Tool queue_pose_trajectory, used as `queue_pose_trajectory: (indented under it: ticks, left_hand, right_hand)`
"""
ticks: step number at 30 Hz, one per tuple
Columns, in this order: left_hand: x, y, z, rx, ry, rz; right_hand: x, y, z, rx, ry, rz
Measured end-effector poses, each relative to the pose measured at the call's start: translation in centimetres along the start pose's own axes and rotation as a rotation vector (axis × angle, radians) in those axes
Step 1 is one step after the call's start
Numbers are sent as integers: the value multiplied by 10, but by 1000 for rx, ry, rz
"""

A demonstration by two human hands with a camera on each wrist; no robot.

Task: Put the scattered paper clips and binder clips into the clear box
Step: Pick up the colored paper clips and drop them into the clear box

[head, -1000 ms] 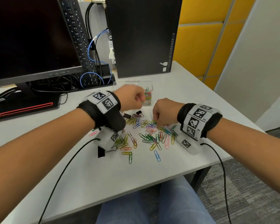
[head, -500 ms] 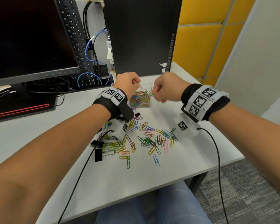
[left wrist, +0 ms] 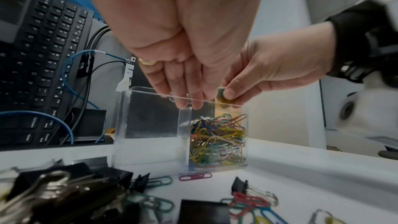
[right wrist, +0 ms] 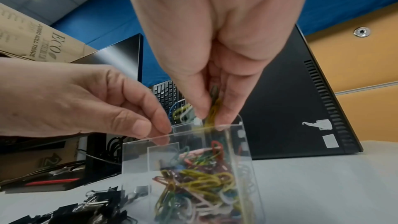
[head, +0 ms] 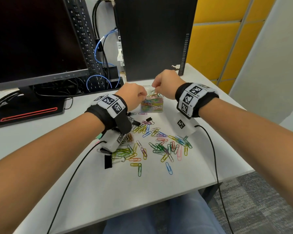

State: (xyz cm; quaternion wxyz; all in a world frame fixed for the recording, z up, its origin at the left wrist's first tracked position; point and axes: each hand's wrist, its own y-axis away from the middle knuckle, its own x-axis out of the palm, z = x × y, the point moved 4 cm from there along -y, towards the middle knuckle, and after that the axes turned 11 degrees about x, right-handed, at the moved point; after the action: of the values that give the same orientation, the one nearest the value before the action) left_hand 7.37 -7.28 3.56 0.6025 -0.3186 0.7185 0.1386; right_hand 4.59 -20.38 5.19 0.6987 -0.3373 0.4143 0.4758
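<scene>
Clear plastic box [head: 152, 105], square, open-topped, standing on the white desk [head: 159, 191] in front of the black computer tower [head: 156, 38]; an inner wall splits it, and one compartment is heaped with coloured paper clips [left wrist: 217, 140], the other looks bare in the left wrist view

Right hand [head: 166, 85]: above the box's open top, thumb and fingertips [right wrist: 226, 108] pressed together round a small bunch of yellow and green paper clips [right wrist: 212, 108] that hang down to the rim

Left hand [head: 134, 97]: beside the right one at the box's rim, fingers [left wrist: 183, 91] held nearly straight and pointing down into the opening; whether it has hold of any clip I cannot tell

Loose coloured paper clips [head: 161, 146]: many, spread flat on the desk nearer the person than the box, some overlapping

Black binder clips [left wrist: 239, 185]: several on the desk near the box; a larger black binder clip [head: 108, 161] lies at the left edge of the scatter, with others bunched under the left wrist

Black monitor [head: 32, 39], black keyboard [head: 81, 36] propped upright behind it, blue cable [head: 98, 78] looped at the back of the desk
</scene>
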Motion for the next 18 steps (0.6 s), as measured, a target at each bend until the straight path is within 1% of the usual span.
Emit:
queue_pose_trajectory:
  ticks: [3,8,10,12,15,18]
  left_hand:
    - [2,12,-2,30,-42,79]
    - [1,32,-17,120,-41,105]
    - [3,39,-21,138,-70,147]
    - [8,47,-23,149,-114,240]
    - [16,59,-22,153,-176,376]
    - [18,69,-15,128,-235,460]
  right_hand:
    - [3,5,0,-18,18,27]
    - [-5,27,2,-89,-3,4]
    - [-2,40,1,-128,77,83]
    - [11,51,-2,-153,198,205]
    - [32,67,-10,-158,286,384]
    - [42,78,-13,-160,331,455]
